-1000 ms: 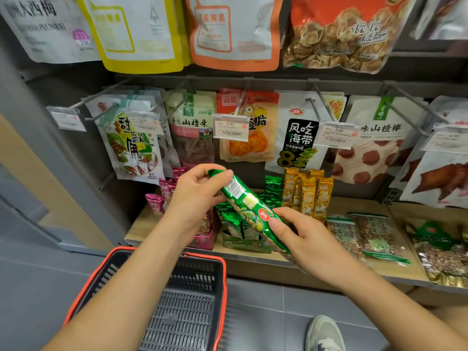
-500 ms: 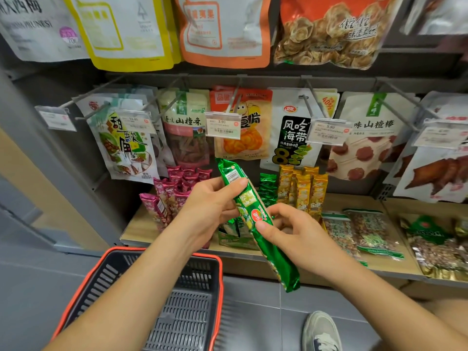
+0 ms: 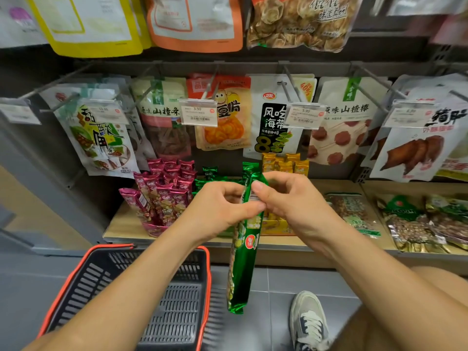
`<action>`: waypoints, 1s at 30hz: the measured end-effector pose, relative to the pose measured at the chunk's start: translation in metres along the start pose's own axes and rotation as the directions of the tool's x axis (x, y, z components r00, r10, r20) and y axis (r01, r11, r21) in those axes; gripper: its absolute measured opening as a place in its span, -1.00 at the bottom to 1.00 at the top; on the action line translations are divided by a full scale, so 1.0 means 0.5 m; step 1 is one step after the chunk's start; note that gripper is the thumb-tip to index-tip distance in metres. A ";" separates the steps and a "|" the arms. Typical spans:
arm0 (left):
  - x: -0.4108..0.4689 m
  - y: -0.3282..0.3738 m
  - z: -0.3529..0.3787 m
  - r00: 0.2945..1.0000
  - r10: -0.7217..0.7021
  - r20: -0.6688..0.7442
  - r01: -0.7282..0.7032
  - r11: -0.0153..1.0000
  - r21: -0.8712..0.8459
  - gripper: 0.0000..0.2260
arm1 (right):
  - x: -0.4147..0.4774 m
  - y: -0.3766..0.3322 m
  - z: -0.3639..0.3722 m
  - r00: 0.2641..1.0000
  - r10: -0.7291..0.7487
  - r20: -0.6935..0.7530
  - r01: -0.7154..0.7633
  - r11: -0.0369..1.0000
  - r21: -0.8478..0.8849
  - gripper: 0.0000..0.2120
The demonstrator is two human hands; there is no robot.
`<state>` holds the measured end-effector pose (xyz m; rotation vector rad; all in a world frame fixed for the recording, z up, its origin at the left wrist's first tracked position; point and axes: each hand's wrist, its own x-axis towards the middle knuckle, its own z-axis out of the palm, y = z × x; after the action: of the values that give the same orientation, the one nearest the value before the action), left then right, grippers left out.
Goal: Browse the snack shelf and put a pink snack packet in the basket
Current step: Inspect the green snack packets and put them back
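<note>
A long green snack packet [image 3: 241,269] hangs upright in front of the shelf. My left hand [image 3: 215,211] and my right hand [image 3: 291,198] both pinch it near its top end. Several pink snack packets [image 3: 164,196] stand in a display box on the shelf, left of my hands. The dark basket with an orange rim [image 3: 177,300] sits on the floor below my left forearm, with nothing visible inside it.
Green packets [image 3: 210,173] and yellow packets [image 3: 286,164] stand beside the pink ones. Flat nut bags [image 3: 354,214] lie on the wooden shelf [image 3: 121,226] at right. Hanging pouches and price tags [image 3: 198,112] jut out above. A shoe [image 3: 309,320] rests on the grey floor.
The green packet has swung from slanted to hanging straight down. My right hand moved up from its middle to its top, next to my left hand.
</note>
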<state>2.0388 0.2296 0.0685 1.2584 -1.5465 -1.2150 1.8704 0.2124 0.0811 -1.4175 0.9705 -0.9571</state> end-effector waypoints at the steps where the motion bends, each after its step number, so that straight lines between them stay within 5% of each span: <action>1: 0.001 -0.001 0.005 1.000 -0.003 -0.003 0.003 1.000 -0.007 -0.91 | -0.001 -0.002 -0.002 1.000 0.001 -0.026 -0.001 1.000 0.005 -0.86; 12: -0.011 -0.029 0.045 0.944 -0.186 0.273 0.156 0.980 0.126 -0.82 | 0.010 -0.031 -0.059 0.966 0.092 -0.240 0.000 0.935 0.356 -0.82; 15: -0.016 -0.026 0.041 0.935 -0.147 0.324 0.037 0.946 0.322 -0.73 | 0.010 -0.030 -0.063 0.966 0.110 -0.235 -0.015 0.928 0.372 -0.80; 20: -0.027 -0.042 0.031 0.965 -0.115 0.237 -0.118 0.614 0.780 -0.69 | 0.011 -0.028 -0.079 0.967 0.177 -0.184 -0.117 0.948 0.297 -0.72; 23: -0.033 -0.056 0.015 0.987 0.019 0.161 -0.152 0.463 0.873 -0.67 | 0.008 -0.024 -0.088 0.960 0.262 -0.104 -0.234 0.946 0.224 -0.77; 26: -0.032 -0.064 0.010 0.975 0.212 0.062 -0.176 0.574 0.800 -0.71 | 0.006 -0.017 -0.086 0.968 0.193 -0.158 -0.187 0.981 0.053 -0.78; 30: -0.028 -0.065 -0.004 0.963 0.268 -0.021 -0.188 0.727 0.660 -0.63 | 0.011 -0.017 -0.091 0.954 0.127 -0.272 -0.096 0.988 0.122 -0.79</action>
<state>2.0510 0.2414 0.0371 1.4686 -2.0600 -0.4148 1.8299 0.1927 0.0923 -1.1440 1.1757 -1.1269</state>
